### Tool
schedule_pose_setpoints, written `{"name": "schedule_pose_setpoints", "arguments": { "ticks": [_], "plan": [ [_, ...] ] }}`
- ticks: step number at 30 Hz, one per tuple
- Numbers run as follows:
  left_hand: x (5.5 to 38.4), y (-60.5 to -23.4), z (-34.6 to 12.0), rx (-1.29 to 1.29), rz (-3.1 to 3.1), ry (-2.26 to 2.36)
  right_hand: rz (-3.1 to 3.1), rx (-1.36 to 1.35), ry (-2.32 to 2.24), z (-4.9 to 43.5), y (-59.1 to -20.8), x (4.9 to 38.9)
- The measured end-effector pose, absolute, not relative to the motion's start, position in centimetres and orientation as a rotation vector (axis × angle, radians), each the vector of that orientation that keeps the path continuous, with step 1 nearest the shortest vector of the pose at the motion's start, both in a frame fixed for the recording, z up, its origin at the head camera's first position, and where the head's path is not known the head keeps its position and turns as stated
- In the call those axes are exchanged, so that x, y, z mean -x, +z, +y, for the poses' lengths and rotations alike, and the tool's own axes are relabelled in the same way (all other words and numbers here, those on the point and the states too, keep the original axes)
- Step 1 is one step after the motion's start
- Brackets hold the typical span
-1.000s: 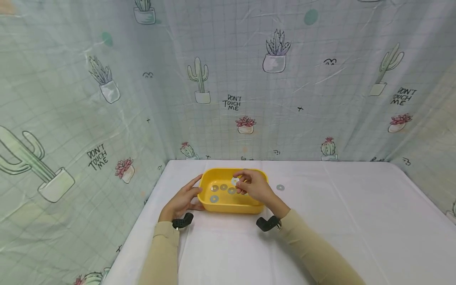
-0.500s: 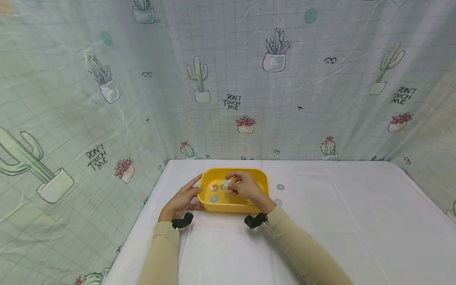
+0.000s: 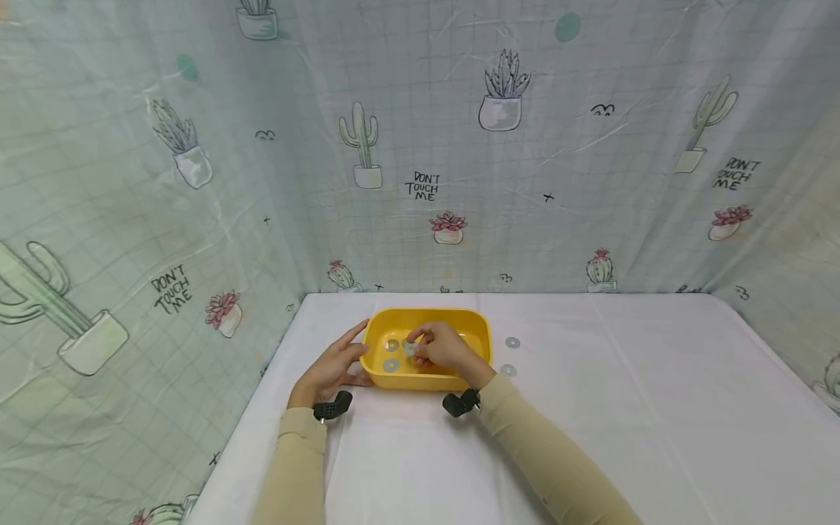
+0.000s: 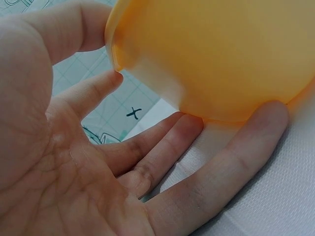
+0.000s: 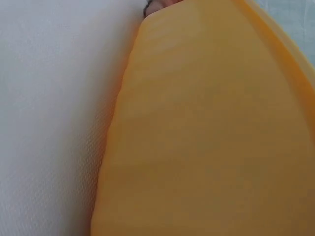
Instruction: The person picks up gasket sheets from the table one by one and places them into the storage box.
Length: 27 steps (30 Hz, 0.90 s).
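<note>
A yellow plastic tray stands on the white-covered table. My left hand holds the tray's left end. In the left wrist view, its thumb lies at the rim and several fingers touch the outer wall low down. Inside the tray, my right hand pinches a flat grey washer between thumb and fingertips, low over the tray floor. Left of it lie an upper washer and a lower washer. The right hand hides part of the tray floor.
On the white tablecloth, right of the tray, lie a far washer and a nearer washer. A curtain printed with cacti hangs behind the table and along its left side. The right wrist view mostly shows the tray's outer wall.
My right hand has moved left and slightly down inside the tray with the washer. The nearer table washer has come into sight from behind the right forearm. My left hand keeps its hold.
</note>
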<state>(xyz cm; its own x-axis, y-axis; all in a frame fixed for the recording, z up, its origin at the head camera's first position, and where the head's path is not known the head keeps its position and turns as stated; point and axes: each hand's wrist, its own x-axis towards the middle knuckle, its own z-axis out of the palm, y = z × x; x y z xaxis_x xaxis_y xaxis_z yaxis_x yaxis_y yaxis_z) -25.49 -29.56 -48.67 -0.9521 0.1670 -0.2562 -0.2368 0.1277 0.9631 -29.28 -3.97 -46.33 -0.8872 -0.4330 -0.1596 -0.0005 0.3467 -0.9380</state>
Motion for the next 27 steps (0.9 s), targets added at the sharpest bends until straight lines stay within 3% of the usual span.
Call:
{"name": "schedule_pose_setpoints", "arguments": {
  "ticks": [27],
  "plan": [
    [25.7, -48.86, -29.49, 0.094, 2.126, 1.902, 2.472, 0.474, -1.203, -4.53, -46.67, 28.85]
  ]
}}
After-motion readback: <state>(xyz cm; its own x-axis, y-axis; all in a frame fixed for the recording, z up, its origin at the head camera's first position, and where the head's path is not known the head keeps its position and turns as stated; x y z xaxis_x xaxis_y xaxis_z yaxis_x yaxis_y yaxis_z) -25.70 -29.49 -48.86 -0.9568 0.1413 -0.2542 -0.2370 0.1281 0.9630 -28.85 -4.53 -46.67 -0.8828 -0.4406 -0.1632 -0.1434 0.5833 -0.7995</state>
